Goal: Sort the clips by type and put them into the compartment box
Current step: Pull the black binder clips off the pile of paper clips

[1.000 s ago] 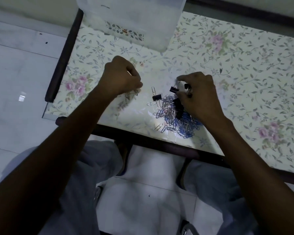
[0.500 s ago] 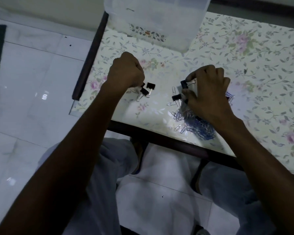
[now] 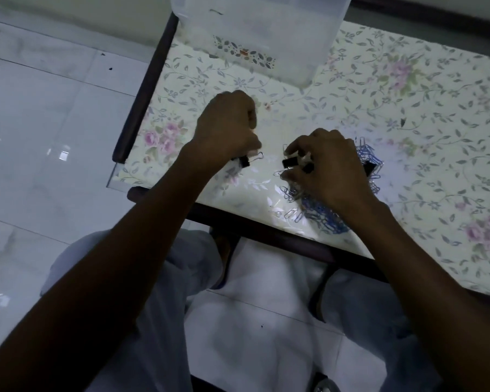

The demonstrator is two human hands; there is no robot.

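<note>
Clips: a mixed heap lies on the counter at centre frame, partly under the right hand.

Right grip: fingers curled, pinching a black binder clip at the left edge of the heap. A second black piece shows just beside the fingertips; whether it is held cannot be told.

Left grip: the left hand is closed into a fist left of centre. A black binder clip with a wire loop shows at its lower edge and appears held, though the fingers hide the contact.

Heap: blue and silver paper clips, tangled, reaching to the counter's near edge. More black clips show at the heap's right side.

Box: translucent, upper centre of frame, well apart from both hands. Its compartments cannot be made out.

Handling, as judged: all clips are light, stiff and small. Paper clips interlock and are likely to lift in clumps; best pinched singly at an outer loop. Binder clips are better taken by the black body, since the wire handles swing.

Sorting appears at an early stage.
</note>
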